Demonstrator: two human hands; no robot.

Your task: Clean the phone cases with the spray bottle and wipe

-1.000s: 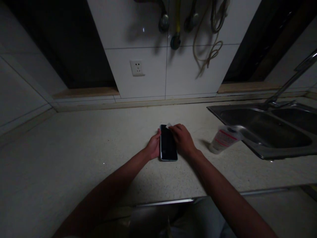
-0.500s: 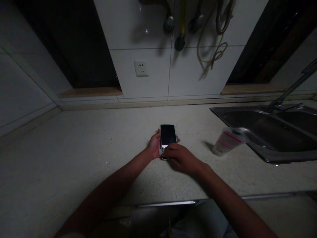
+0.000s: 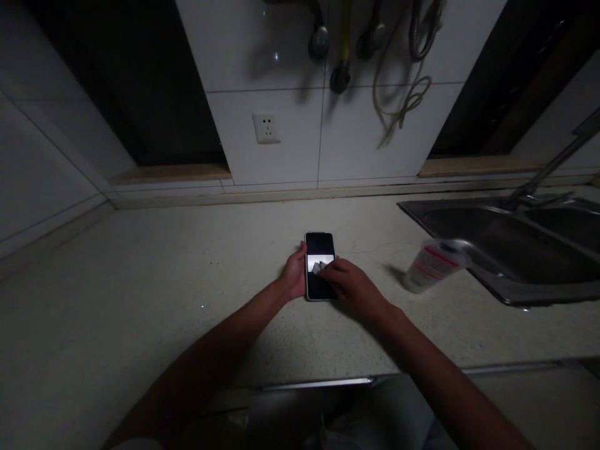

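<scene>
A dark-screened smartphone (image 3: 320,245) with a pale edge is held over the counter, its top pointing toward the wall. My left hand (image 3: 294,275) is wrapped round its left side, with the thumb along the edge; the fingers beneath are hidden. Between the fingertips of my right hand (image 3: 351,284) is a small crumpled white piece, which looks like tissue (image 3: 317,267), pressed on the middle of the screen. A bright band shows across the screen around it.
To the right, a clear plastic cup (image 3: 431,267) with red print stands on the pale counter (image 3: 164,262). A steel double sink (image 3: 504,294) with a faucet (image 3: 529,187) lies beyond it. On the tiled wall are a socket (image 3: 266,129) and several pipes and hoses.
My right hand has moved the white piece up the phone from near its lower left corner to mid-screen. The bright band now sits higher on the screen.
</scene>
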